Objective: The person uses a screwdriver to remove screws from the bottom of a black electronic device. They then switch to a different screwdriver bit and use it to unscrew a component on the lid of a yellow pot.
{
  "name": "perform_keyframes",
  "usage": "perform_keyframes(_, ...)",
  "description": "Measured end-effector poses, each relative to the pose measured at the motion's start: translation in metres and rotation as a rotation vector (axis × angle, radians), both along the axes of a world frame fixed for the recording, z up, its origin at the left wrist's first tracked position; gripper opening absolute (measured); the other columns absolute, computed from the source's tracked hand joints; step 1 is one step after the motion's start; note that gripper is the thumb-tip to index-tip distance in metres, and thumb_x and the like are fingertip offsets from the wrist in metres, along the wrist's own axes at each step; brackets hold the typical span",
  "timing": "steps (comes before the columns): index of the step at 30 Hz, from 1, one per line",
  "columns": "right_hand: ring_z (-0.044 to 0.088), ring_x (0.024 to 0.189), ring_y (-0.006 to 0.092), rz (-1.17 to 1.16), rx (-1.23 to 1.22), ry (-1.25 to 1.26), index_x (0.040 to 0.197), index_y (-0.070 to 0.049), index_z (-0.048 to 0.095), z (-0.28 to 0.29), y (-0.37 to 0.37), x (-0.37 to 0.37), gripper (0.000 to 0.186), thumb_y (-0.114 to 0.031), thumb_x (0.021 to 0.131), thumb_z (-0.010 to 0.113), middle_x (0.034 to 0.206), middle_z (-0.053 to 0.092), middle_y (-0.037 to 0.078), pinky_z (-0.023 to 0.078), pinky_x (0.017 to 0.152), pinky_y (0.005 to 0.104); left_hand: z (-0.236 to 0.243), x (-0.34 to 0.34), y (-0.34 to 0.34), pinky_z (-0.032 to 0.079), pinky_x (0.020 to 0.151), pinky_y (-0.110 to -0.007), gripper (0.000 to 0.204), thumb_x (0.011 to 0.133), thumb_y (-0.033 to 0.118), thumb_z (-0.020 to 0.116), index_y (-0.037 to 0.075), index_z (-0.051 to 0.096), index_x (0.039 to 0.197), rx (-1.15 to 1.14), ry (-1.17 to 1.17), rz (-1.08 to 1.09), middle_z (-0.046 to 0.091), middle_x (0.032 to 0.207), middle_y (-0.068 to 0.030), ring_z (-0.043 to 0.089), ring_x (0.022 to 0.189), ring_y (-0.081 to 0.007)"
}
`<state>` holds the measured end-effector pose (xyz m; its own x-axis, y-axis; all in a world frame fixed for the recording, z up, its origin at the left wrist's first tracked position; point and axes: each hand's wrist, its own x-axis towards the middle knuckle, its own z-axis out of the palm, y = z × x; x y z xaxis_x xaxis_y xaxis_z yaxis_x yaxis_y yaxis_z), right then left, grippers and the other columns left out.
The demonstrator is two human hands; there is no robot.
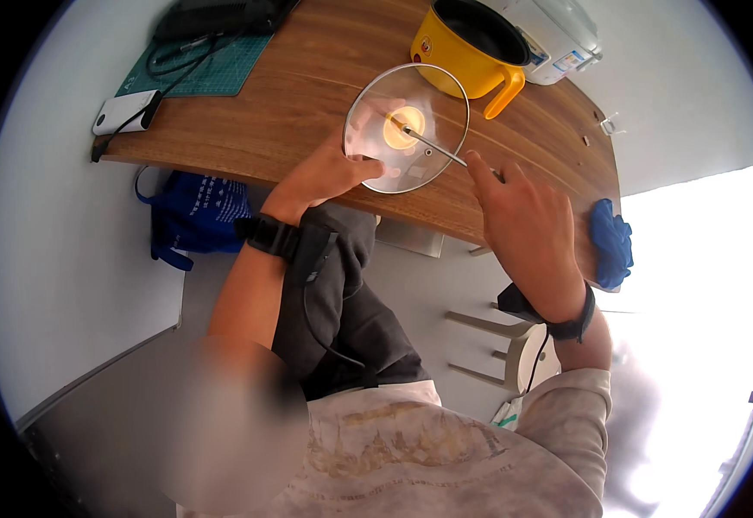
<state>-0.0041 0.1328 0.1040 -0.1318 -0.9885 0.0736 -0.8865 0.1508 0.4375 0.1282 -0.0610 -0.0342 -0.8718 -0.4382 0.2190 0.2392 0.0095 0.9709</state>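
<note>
A round glass pot lid (439, 93) with a metal rim and a yellowish knob (411, 118) at its middle is held up near the table's front edge. My left hand (332, 170) grips the lid from the left; its fingers show through the glass and its thumb lies by the near rim. My right hand (528, 226) is closed around a screwdriver (435, 147), whose handle is mostly hidden in the palm. The metal shaft points left across the lid, and its tip is at the middle of the knob. Whether it sits in a screw is too small to tell.
Beyond the lid stands a yellow pot (456, 71) with a handle, beside a white translucent container (558, 39). A green cutting mat (243, 71), a black case (212, 19) and a white power bank (124, 112) lie left. Blue cloth (610, 243) rests at the right edge; a stool (525, 356) stands below.
</note>
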Motion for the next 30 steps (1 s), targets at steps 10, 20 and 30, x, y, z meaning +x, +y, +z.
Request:
perform_keyframes(10,0.058,0.064,0.0105,-0.453,-0.246,-1.744,0.122,-0.005,0.057,-0.064,0.03,-0.016,0.026,-0.023,0.103,0.055,0.08,0.064,0.005,0.043,0.051,0.024,0.001,-0.001,0.002,0.055,0.099,-0.04,0.077,0.084,-0.009,0.058,0.006,0.029,0.154,0.149,-0.009,-0.05,0.044,0.149,-0.0154,0.054,0.131,-0.0315)
perform_keyframes(20,0.044,0.046,0.0053,-0.394,-0.451,-1.863,0.123,-0.006,0.055,-0.087,0.029,0.012,0.025,-0.022,0.105,0.05,0.071,0.058,0.003,0.032,0.043,0.0208,-0.004,0.001,0.003,0.056,0.097,-0.038,0.07,0.084,-0.008,0.059,0.003,0.037,0.15,0.16,-0.052,0.023,0.055,0.139,-0.0149,0.062,0.12,-0.0274)
perform_keyframes(30,0.045,0.046,0.0057,-0.397,-0.476,-1.848,0.126,-0.007,0.055,-0.089,0.033,0.017,0.027,-0.021,0.105,0.049,0.07,0.058,0.003,0.032,0.044,0.0219,-0.004,0.002,0.004,0.054,0.099,-0.037,0.067,0.085,-0.006,0.061,0.002,0.039,0.148,0.177,-0.079,0.053,0.056,0.138,-0.0136,0.063,0.118,-0.025)
